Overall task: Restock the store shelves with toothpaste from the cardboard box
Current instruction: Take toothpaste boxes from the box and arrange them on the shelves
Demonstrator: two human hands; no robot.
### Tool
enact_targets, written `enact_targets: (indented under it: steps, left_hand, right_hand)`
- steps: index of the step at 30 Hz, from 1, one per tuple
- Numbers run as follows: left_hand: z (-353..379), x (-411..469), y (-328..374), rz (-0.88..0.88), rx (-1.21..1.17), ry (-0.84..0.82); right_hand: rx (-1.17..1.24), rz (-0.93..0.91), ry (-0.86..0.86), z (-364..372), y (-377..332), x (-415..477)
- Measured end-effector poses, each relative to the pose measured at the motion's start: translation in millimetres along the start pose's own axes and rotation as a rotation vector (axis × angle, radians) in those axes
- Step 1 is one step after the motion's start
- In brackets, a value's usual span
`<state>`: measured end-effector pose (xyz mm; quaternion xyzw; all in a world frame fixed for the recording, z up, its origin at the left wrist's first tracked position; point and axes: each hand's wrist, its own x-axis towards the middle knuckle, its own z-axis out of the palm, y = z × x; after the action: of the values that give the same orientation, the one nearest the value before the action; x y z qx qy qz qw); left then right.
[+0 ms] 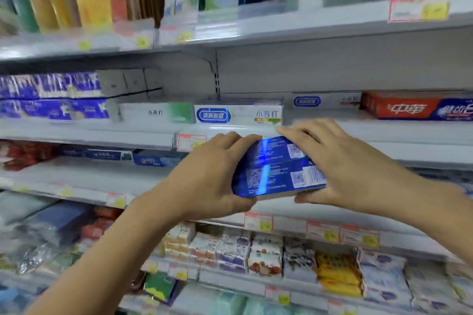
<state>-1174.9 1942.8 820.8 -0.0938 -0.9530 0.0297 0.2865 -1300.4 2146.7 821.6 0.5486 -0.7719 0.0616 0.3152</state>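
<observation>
Blue toothpaste boxes are not on the shelf yet; left hand and right hand grip them near it.

The white-green box reads 小苏打 in dark characters. Just beside it, the white box carries a blue oval badge with 清新能量 and, toward its right end, 小苏打 again. Farther right, the red box shows 中華 in large white characters, with 健齿 in white on its blue part. The blue boxes bear QR codes and a barcode, but their fine print is too small to read. The price tags are blurred and their numbers illegible.
</observation>
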Motion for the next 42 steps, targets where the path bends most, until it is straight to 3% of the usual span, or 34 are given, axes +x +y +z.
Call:
enact_targets:
  steps: [8, 15, 18, 22, 28, 35, 38, 42]
  left_hand:
    - [11.1, 37.0, -32.0, 0.146, 0.082, 0.117]
    - [12.5, 85.4, -53.3, 0.055, -0.040, 0.205]
    - [21.5, 91.7, -62.0, -0.069, -0.209, 0.183]
    - [39.5, 105.8, -81.8, -0.197, -0.253, 0.132]
    - [47.9, 139.3, -79.6, -0.176, -0.197, -0.067]
    - [55.7, 172.3, -84.3, -0.202, -0.180, -0.193]
    - [64.2, 173.6, -88.4, -0.241, -0.069, -0.284]
    - [72.2, 172.0, -95.3, -0.227, 0.033, -0.265]
  right_hand:
    - [-0.230, 0.090, 0.035, 2.0, 3.8, 16.9]
    - [-0.089, 0.329, -0.047, -33.6, 69.2, 10.2]
    - [-0.020, 0.469, -0.108, -49.6, 103.1, -9.0]
    - [-0.048, 0.584, -0.137, -66.4, 144.8, -25.4]
    - [0.122, 0.683, -0.252, -71.0, 183.5, -17.7]
    - [0.224, 0.690, -0.433, -51.4, 197.5, 17.9]
    - [0.280, 0.681, -0.500, -35.3, 193.5, 33.7]
    - [0.335, 0.667, -0.575, -13.2, 187.5, 49.7]
